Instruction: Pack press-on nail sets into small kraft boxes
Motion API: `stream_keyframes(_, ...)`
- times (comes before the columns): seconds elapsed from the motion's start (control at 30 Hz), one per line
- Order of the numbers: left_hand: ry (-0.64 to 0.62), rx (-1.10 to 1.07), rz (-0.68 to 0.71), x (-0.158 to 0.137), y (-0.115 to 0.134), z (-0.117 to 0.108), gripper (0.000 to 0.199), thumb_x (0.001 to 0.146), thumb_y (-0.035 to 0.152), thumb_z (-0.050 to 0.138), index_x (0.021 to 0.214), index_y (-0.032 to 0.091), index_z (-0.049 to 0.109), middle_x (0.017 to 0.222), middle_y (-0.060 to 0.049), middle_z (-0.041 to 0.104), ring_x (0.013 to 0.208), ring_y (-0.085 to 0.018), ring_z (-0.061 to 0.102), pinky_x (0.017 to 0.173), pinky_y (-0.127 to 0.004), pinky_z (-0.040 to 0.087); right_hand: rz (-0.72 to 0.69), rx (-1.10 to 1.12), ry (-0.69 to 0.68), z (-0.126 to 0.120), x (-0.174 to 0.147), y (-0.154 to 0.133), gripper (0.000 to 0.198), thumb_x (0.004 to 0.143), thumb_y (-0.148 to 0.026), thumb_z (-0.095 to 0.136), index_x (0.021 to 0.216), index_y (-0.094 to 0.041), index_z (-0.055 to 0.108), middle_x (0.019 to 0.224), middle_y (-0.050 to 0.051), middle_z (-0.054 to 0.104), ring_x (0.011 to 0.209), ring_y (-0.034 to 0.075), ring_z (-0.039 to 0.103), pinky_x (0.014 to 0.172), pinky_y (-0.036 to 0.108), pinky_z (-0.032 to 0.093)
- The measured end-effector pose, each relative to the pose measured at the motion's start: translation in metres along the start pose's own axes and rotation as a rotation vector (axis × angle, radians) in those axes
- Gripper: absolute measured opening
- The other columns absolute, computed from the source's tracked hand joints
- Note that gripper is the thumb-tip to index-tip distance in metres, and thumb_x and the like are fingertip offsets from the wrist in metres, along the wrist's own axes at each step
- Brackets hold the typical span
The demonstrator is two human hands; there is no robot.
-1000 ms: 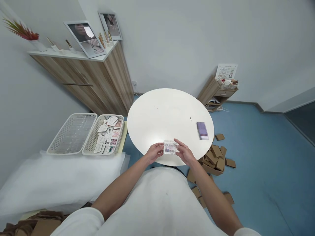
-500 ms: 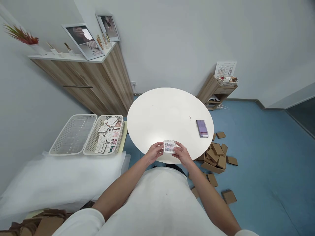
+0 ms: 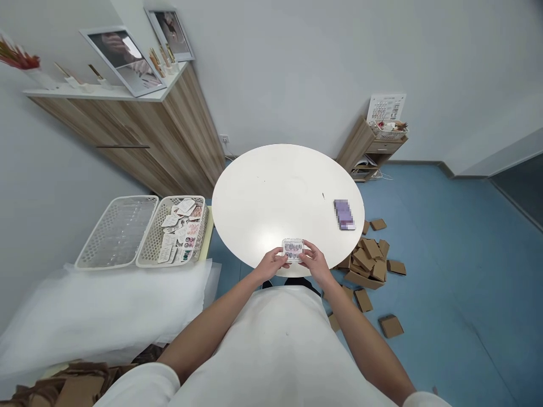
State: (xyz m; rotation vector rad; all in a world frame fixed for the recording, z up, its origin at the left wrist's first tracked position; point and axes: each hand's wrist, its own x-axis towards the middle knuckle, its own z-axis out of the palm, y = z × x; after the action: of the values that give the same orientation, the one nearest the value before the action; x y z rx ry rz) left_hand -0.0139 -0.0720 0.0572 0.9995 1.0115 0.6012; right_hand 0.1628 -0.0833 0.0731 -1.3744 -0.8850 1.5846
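Observation:
Between my two hands is a small clear plastic box of press-on nails (image 3: 293, 249), held over the near edge of a white oval table (image 3: 280, 192). Two rows of pale, purplish nails show through it. My left hand (image 3: 271, 263) grips the box's left side, thumb on its lower left corner. On the right side, my right hand (image 3: 314, 259) pinches it, with the thumb over the lower right corner. The undersides of the fingers are hidden.
A blurred purple item (image 3: 344, 215) lies on the table's right. To the left stand a basket (image 3: 146, 249) of nail cards and a basket (image 3: 85, 254) of clear plastic cases. Cardboard boxes (image 3: 365, 280) litter the blue floor at right. A wooden cabinet (image 3: 178, 130) stands behind.
My left hand has closed in on the box, its thumb now over the lower left corner. My right hand keeps its grip. The whole view has shifted slightly.

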Motion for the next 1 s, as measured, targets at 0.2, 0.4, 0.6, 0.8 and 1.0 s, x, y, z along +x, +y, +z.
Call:
stream_keyframes(0.2, -0.027, 0.007, 0.0, 0.011, 0.003, 0.007, 0.048, 0.073, 0.046, 0.056, 0.11, 0.017, 0.05, 0.083, -0.008, 0.065, 0.073, -0.016, 0.062, 0.066, -0.026, 0.039, 0.03, -0.041, -0.031, -0.018, 0.007, -0.003, 0.058, 0.065, -0.035, 0.064, 0.119, -0.027, 0.045, 0.099, 0.004, 0.059, 0.081, 0.017, 0.06, 0.073, 0.038, 0.051)
stream_keyframes(0.4, -0.017, 0.023, 0.032, 0.024, 0.008, 0.026, 0.047, 0.072, 0.045, 0.057, 0.108, 0.015, 0.051, 0.073, -0.007, 0.064, 0.074, -0.018, 0.061, 0.067, -0.027, 0.04, 0.034, -0.11, -0.051, -0.044, 0.017, -0.005, 0.057, 0.065, -0.034, 0.063, 0.118, -0.026, 0.044, 0.087, 0.002, 0.057, 0.072, 0.015, 0.06, 0.066, 0.034, 0.052)
stream_keyframes(0.6, 0.192, 0.055, 0.044, 0.045, 0.0, 0.048, 0.048, 0.074, 0.043, 0.055, 0.113, 0.017, 0.048, 0.073, -0.005, 0.064, 0.066, -0.016, 0.06, 0.069, -0.029, 0.04, -0.026, -0.197, -0.055, -0.063, 0.039, -0.003, 0.06, 0.065, -0.037, 0.06, 0.121, -0.026, 0.041, 0.088, 0.002, 0.056, 0.069, 0.015, 0.06, 0.066, 0.034, 0.051)
stream_keyframes(0.8, 0.447, 0.119, 0.091, 0.053, 0.002, 0.062, 0.055, 0.073, 0.038, 0.057, 0.123, 0.024, 0.04, 0.108, -0.008, 0.056, 0.084, -0.016, 0.056, 0.077, -0.029, 0.041, -0.044, -0.221, -0.062, -0.077, 0.056, -0.003, 0.066, 0.067, -0.041, 0.059, 0.126, -0.028, 0.033, 0.09, 0.003, 0.053, 0.068, 0.015, 0.059, 0.065, 0.034, 0.051)
stream_keyframes(1.0, 0.596, 0.244, 0.103, 0.043, 0.008, 0.062, 0.045, 0.074, 0.033, 0.057, 0.117, 0.024, 0.048, 0.109, -0.008, 0.05, 0.091, -0.017, 0.052, 0.075, -0.03, 0.043, 0.028, -0.117, -0.091, -0.076, 0.068, 0.001, 0.057, 0.063, -0.043, 0.062, 0.113, -0.025, 0.041, 0.093, 0.004, 0.056, 0.072, 0.016, 0.059, 0.065, 0.033, 0.05)
